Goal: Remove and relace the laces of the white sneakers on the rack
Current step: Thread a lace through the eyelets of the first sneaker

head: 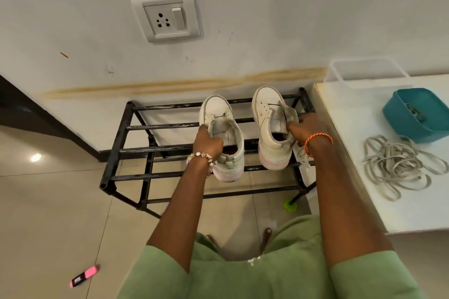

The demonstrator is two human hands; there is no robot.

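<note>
Two white sneakers stand on the top bars of a black metal rack (136,126), toes toward the wall. Neither shows laces in its eyelets. My left hand (208,141) grips the left sneaker (222,114) at its tongue and collar. My right hand (306,128) grips the tongue and inner collar of the right sneaker (268,114). A tangled pile of grey-white laces (398,165) lies on the white table (345,153) to the right of the rack. A bit of white lace hangs below my right wrist.
A teal plastic basket (418,114) and a clear container (369,73) sit at the back of the table. A wall socket (166,18) is above the rack. A pink highlighter (83,276) lies on the tiled floor, and a green cap (290,206) sits by the rack's right foot.
</note>
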